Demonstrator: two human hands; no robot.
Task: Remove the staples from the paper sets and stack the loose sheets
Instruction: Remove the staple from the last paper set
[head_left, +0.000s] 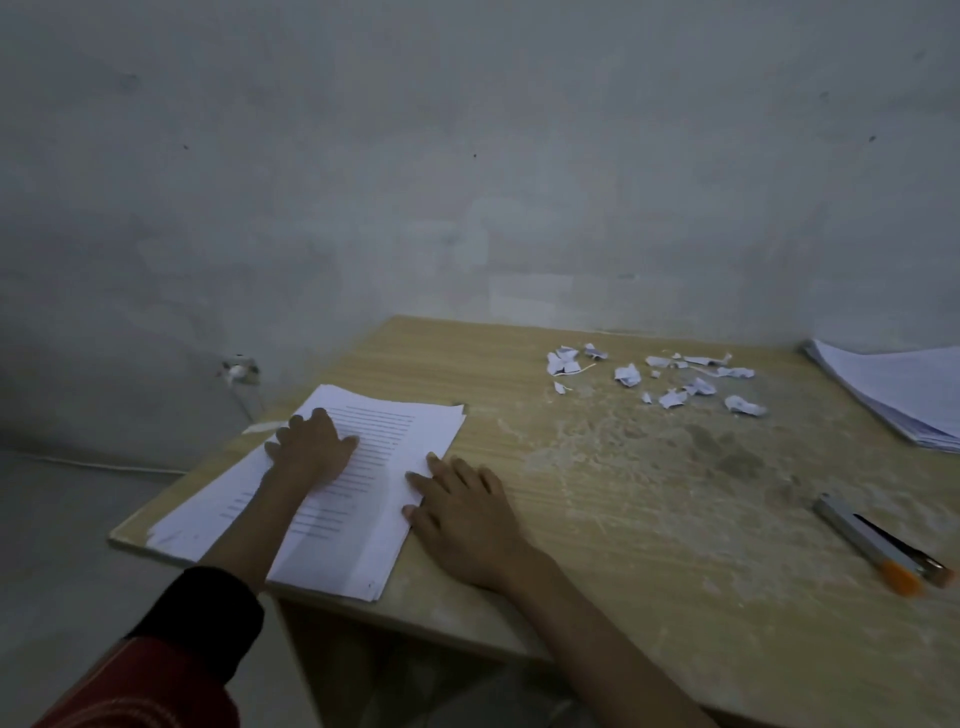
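- Grey wall (467, 156) stands behind a wooden table (597, 519), and you are looking down at it.
- Your stack of loose sheets (410, 431) lies at the table's left edge, with its near-left corner hanging a little over the side.
- Your left hand (311, 447) lies flat on top of the stack, fingers spread, holding nothing.
- Your right hand (462, 514) lies flat on the table, fingers straight, with the tips touching the stack's right side. It looks like you are squaring the sheets up.
- Little torn paper bits (654, 376) are scattered near the far edge, so some sets seem to be done.
- Another pile of papers (893, 395) sits at the far right corner, well apart from your hands. You cannot tell from here if it has staples in it.
- A grey tool with an orange end (878, 540) lies by the right edge, and nobody is touching it.
- My guess is you are partway through. If that far pile is stapled, it is what is left.
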